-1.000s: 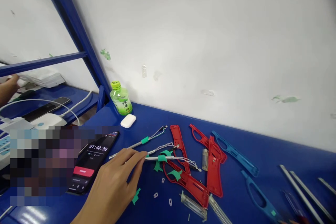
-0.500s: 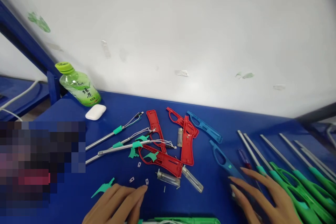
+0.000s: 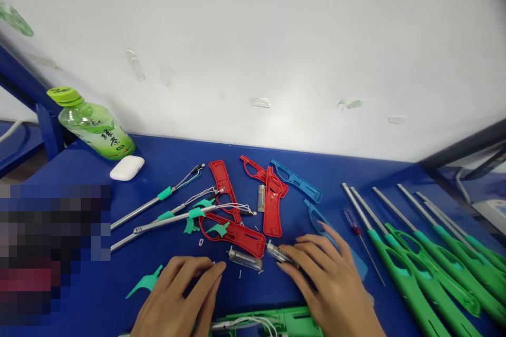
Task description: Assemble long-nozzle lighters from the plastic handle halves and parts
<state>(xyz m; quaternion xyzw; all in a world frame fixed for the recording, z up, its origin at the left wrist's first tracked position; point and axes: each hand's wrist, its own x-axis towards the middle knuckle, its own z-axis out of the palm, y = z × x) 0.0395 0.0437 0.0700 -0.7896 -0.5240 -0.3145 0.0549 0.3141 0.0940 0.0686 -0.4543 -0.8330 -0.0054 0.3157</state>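
Observation:
My right hand pinches a clear lighter fuel tank between thumb and fingers, partly covering it. My left hand is bent with its fingertips pressed together beside a second clear tank; whatever they hold, if anything, is hidden. Below both hands lies an open green lighter housing, cut off by the bottom edge, with white wires and a metal tube in it. A teal trigger rests left of my left hand. Under my right hand's fingers shows part of a blue housing half.
Red housing halves, another blue half and wired metal tubes lie mid-table. A screwdriver and several green lighters are on the right. A drink bottle and white case stand near the wall.
My right hand has moved left from beside the screwdriver and taken hold of the clear tank. My left hand shifted slightly. The view has turned right, showing more of the green housing.

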